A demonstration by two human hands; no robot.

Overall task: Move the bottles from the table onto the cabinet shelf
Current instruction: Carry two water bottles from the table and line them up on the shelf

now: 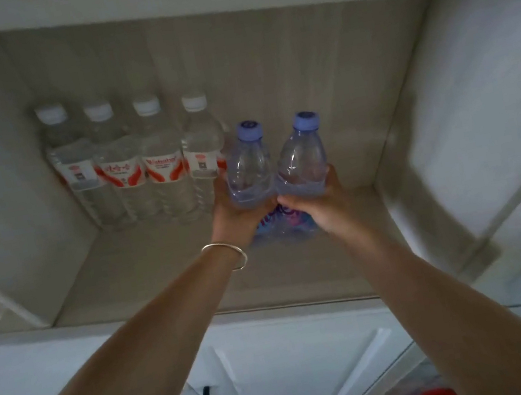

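Head view | your left hand (237, 213) grips left blue-capped bottle (248, 164), fingers curled round it | right hand (319, 202) grips right blue-capped bottle (302, 155) | both over cabinet shelf (145, 263), right of four white-capped bottles (137, 159)

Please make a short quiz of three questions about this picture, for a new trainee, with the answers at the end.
1. True or false: four bottles with white caps stand in a row at the back of the cabinet shelf.
2. Which colour are the caps of the two held bottles? A) red B) blue C) green
3. Fill in: the bangle is on the ____ wrist.

Key
1. True.
2. B. The left hand grips the left blue-capped bottle, and the right hand grips the right blue-capped bottle, side by side.
3. Left.
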